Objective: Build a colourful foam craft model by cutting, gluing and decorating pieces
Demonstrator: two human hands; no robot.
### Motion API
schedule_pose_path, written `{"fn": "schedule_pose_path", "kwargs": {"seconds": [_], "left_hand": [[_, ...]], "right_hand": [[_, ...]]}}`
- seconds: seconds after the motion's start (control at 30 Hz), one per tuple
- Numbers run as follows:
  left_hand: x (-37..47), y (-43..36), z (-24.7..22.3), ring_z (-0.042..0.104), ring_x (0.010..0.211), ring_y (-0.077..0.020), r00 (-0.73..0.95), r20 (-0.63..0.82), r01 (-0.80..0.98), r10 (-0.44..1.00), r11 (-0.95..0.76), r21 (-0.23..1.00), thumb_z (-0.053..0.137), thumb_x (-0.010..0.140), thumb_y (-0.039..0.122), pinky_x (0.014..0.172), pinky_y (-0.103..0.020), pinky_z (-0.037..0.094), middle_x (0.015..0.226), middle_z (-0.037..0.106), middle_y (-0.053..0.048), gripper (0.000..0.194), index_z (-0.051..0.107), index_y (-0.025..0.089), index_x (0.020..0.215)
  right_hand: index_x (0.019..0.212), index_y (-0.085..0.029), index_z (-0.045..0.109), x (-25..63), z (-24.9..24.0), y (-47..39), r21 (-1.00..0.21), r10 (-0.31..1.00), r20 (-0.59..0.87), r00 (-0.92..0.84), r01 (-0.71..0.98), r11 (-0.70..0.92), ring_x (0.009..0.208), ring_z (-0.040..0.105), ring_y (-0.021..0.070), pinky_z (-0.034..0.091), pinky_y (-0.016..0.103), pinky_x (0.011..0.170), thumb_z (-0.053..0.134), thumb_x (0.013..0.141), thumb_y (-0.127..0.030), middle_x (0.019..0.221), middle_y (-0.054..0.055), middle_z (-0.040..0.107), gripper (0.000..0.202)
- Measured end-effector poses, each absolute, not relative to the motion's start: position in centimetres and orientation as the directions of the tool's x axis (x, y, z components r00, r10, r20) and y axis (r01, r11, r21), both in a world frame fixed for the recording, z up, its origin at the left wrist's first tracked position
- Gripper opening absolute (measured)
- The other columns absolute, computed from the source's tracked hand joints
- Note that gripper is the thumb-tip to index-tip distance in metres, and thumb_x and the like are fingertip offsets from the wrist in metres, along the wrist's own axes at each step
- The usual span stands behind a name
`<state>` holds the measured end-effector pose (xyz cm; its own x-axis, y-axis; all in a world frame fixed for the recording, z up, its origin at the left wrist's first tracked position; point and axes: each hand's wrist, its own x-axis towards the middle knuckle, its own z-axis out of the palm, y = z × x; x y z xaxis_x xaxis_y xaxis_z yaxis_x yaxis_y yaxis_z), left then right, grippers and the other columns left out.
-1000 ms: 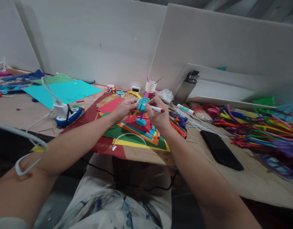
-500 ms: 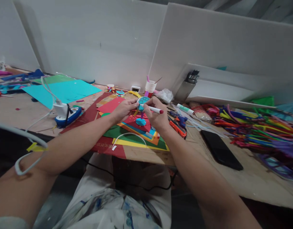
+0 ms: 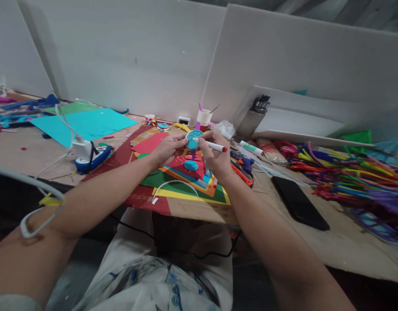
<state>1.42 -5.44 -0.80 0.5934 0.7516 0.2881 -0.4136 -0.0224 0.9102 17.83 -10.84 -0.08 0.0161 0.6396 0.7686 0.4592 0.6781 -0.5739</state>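
My left hand [image 3: 170,149] is closed on the edge of a small round paper turtle [image 3: 192,140], whose blue top carries dark drawn lines and whose purple strips stick out above and below. A white marker [image 3: 216,147] with a dark red end is gripped in my right hand [image 3: 219,157], its tip at the turtle's blue face. Beneath the hands lie a blue paper oval [image 3: 191,165] and red paper [image 3: 177,166] on a stack of coloured sheets. Whether the tip touches the paper is too small to tell.
A blue sheet [image 3: 88,125] and a blue boat-shaped object [image 3: 93,160] with a white plug lie left. Paper cups [image 3: 204,117] stand behind. To the right are a glue stick [image 3: 251,147], orange-handled scissors [image 3: 242,174], a black phone [image 3: 300,203] and many pipe cleaners [image 3: 344,172].
My right hand has shifted slightly right and the marker's red end has moved right with it. The turtle's blue face shows more, turned a little. My left hand stays nearly still.
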Motion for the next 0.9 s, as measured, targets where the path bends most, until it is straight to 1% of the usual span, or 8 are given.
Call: {"fn": "schedule_pose_path", "kwargs": {"seconds": [0.1,0.2,0.43,0.6,0.9], "left_hand": [[1.51,-5.65,-0.51,0.063,0.075,-0.0125,0.574,0.289,-0.436,0.766,-0.012,0.900,0.078,0.075,0.032,0.069,-0.023,0.048,0.092,0.073,-0.009,0.035,0.073,0.013,0.104],[1.54,-5.76,-0.41,0.063,0.074,-0.0119,0.565,0.282,-0.436,0.775,-0.009,0.900,0.078,0.074,0.032,0.067,-0.022,0.047,0.091,0.073,-0.008,0.033,0.074,0.013,0.102],[1.63,-5.77,-0.49,0.064,0.078,-0.0125,0.555,0.305,-0.443,0.774,-0.035,0.896,0.076,0.076,0.030,0.069,-0.022,0.047,0.094,0.072,-0.008,0.034,0.072,0.013,0.105],[1.66,-5.79,-0.44,0.063,0.075,-0.0112,0.556,0.317,-0.456,0.769,-0.037,0.889,0.078,0.074,0.030,0.067,-0.022,0.047,0.093,0.072,-0.007,0.033,0.073,0.013,0.102],[1.64,-5.86,-0.38,0.065,0.077,-0.0125,0.558,0.303,-0.438,0.773,-0.035,0.898,0.076,0.075,0.029,0.069,-0.023,0.048,0.094,0.072,-0.007,0.033,0.071,0.013,0.103]], "right_hand": [[0.083,-0.022,0.054,18.09,-0.09,-10.76,-0.578,0.624,0.778,0.067,0.464,0.671,0.065,0.060,0.0157,0.048,0.032,0.064,0.056,0.090,-0.038,0.071,-0.001,0.062,0.017],[0.082,-0.023,0.054,18.05,-0.21,-10.70,-0.564,0.624,0.779,0.056,0.495,0.660,0.062,0.058,0.0151,0.046,0.031,0.061,0.056,0.090,-0.037,0.069,-0.002,0.060,0.017],[0.081,-0.023,0.055,17.88,-0.33,-10.64,-0.544,0.618,0.785,0.045,0.528,0.652,0.062,0.056,0.0149,0.046,0.031,0.061,0.055,0.089,-0.037,0.068,-0.002,0.059,0.016],[0.080,-0.023,0.054,17.88,-0.38,-10.60,-0.526,0.604,0.796,0.037,0.537,0.660,0.061,0.056,0.0141,0.046,0.030,0.060,0.055,0.089,-0.038,0.069,-0.002,0.059,0.017],[0.080,-0.023,0.055,17.82,-0.49,-10.50,-0.526,0.601,0.798,0.041,0.535,0.661,0.060,0.055,0.0138,0.045,0.030,0.059,0.054,0.089,-0.037,0.068,-0.003,0.059,0.017]]}}
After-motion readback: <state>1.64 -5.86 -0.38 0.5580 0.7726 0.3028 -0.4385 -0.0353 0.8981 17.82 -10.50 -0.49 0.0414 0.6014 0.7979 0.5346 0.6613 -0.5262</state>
